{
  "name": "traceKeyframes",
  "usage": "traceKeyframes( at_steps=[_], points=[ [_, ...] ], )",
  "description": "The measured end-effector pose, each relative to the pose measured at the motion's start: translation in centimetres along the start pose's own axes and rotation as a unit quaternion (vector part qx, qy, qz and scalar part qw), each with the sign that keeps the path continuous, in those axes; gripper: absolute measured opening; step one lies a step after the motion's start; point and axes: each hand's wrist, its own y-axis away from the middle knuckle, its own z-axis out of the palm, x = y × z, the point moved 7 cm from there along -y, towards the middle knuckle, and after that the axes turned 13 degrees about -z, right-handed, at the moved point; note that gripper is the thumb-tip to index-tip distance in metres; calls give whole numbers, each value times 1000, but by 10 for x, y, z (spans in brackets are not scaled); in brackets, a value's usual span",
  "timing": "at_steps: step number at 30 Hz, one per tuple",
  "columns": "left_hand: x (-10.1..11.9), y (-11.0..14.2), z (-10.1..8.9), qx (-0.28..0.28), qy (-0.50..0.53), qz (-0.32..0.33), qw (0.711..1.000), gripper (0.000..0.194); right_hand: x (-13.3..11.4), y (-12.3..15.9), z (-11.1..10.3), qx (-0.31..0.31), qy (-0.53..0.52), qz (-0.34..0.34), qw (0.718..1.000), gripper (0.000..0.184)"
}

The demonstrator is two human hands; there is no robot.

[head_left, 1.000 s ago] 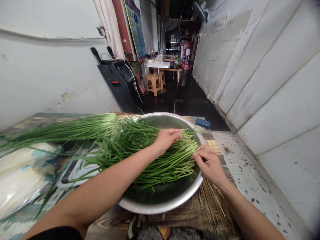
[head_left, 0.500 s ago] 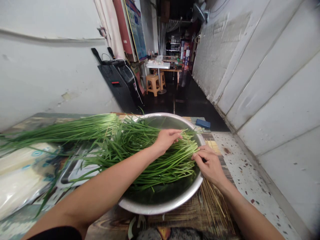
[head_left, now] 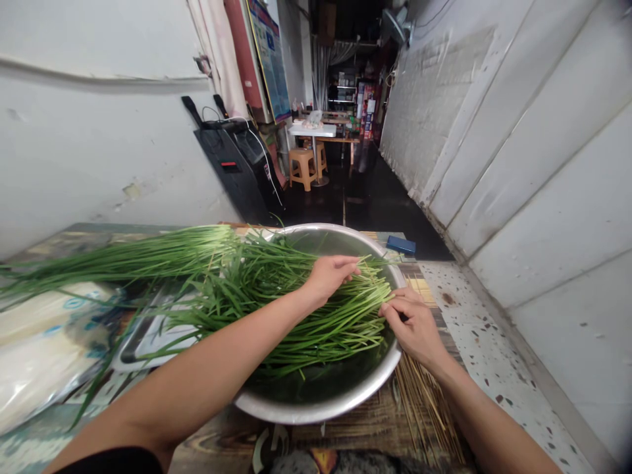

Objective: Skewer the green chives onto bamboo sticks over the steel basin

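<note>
A big bundle of long green chives (head_left: 257,289) lies across a wide steel basin (head_left: 326,401), with the leaf tips trailing off to the left. My left hand (head_left: 330,274) rests on top of the cut ends, fingers curled down onto the stems. My right hand (head_left: 415,324) is at the basin's right rim, its fingertips pinched on the ends of a few chive stems.
The basin stands on a wooden board with a bamboo mat (head_left: 419,395) under its right side. A white tray (head_left: 148,336) and plastic-wrapped packs (head_left: 39,349) lie to the left. A blue object (head_left: 401,245) sits behind the basin. White walls flank a dark corridor with stools (head_left: 302,166).
</note>
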Motion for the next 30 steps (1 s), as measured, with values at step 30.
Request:
traceKeyframes(
  at_steps=[30],
  points=[
    [-3, -4, -1, -5, -9, 11, 1000, 28, -1, 0, 0, -7, -1, 3, 1000, 29]
  ],
)
